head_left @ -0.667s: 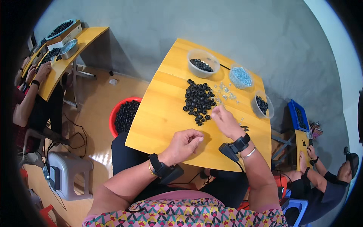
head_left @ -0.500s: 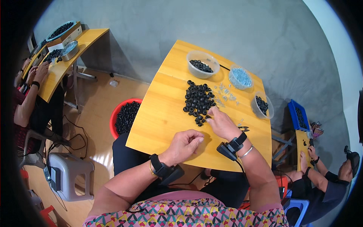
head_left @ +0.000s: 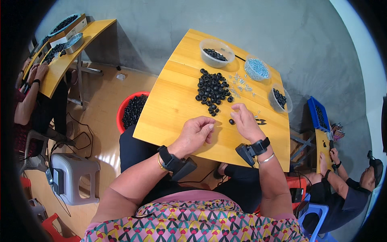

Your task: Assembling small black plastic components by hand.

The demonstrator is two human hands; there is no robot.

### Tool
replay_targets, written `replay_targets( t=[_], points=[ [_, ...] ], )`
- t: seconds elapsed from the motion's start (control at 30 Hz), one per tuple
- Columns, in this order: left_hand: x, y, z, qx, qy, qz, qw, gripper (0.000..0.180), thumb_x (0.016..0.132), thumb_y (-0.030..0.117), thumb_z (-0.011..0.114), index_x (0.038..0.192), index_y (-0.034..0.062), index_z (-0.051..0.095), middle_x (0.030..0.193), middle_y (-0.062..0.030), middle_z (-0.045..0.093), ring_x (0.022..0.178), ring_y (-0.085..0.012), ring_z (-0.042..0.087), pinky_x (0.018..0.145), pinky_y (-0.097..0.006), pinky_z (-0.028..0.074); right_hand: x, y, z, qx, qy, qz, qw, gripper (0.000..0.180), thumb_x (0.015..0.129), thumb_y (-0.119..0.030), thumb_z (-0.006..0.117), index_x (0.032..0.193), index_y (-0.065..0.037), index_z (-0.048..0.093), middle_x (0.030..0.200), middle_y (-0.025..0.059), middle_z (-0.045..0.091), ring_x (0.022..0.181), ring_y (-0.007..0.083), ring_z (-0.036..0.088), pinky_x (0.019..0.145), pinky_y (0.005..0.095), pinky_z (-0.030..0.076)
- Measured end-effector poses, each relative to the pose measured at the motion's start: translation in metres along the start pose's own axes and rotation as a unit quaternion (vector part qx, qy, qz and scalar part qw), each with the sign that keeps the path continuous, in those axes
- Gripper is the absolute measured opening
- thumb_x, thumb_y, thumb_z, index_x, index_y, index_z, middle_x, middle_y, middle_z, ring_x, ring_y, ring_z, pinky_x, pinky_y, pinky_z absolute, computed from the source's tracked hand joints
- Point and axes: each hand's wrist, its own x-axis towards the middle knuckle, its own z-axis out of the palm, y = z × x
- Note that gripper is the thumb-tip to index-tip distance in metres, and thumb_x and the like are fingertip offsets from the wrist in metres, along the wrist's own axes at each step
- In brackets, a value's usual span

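Note:
My left hand (head_left: 196,132) hovers near the table's front edge, thumb and fingers pressed together; what they hold, if anything, is hidden. My right hand (head_left: 246,122) is bent at the fingers, to the right of the left hand. A single round black bead (head_left: 231,121) shows at its thumb side, apart from the pile, and seems to be held there. Beyond my hands lies a loose pile of black beads (head_left: 211,89), some with visible holes. Small silvery pieces (head_left: 240,85) are scattered to its right. Dark snips (head_left: 261,122) rest just right of my right hand.
On the yellow table (head_left: 165,105) stand a clear tub of black beads (head_left: 217,62), a tub of light-blue pieces (head_left: 256,69) and another tub of beads (head_left: 279,101). A red basin (head_left: 119,117) sits on the floor, left. People work at tables on both sides.
My right hand has drawn back from the pile toward me and to the right, with a black bead at its thumb side. My left hand keeps its closed pose. The view has tilted slightly.

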Motion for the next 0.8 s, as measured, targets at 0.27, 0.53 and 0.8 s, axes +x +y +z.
replay_targets(
  t=[0.27,0.53,0.8],
  points=[
    [-0.003,0.0,0.002,0.034,-0.018,0.009,0.999,0.02,0.088,0.01,0.05,0.101,-0.0038,0.053,0.077,-0.0031,0.055,0.06,-0.0075,0.052,0.055,-0.021,0.047,-0.027,-0.008,0.008,-0.163,-0.082,0.009,0.983,0.023,0.081,-0.013,0.055,0.099,-0.003,0.044,0.086,0.018,0.057,0.083,0.0344,0.056,0.068,0.0397,0.044],
    [-0.017,0.018,0.01,-0.178,-0.052,-0.084,0.979,0.02,0.089,0.013,0.048,0.1,-0.0016,0.057,0.071,-0.0018,0.056,0.058,-0.0074,0.052,0.053,-0.021,0.046,-0.045,-0.061,-0.002,0.072,-0.053,-0.046,0.995,0.022,0.077,-0.002,0.054,0.098,-0.002,0.047,0.07,0.0134,0.053,0.065,0.0266,0.056,0.058,0.0328,0.044],
    [-0.02,0.018,0.006,-0.173,-0.11,-0.074,0.976,0.019,0.085,0.011,0.054,0.1,-0.0006,0.058,0.08,-0.0046,0.06,0.065,-0.0091,0.056,0.058,-0.022,0.048,-0.054,-0.074,-0.004,0.056,-0.053,-0.125,0.989,0.028,0.074,0.003,0.051,0.101,-0.002,0.044,0.083,0.0173,0.055,0.074,0.0343,0.056,0.063,0.0383,0.046]
  ],
)
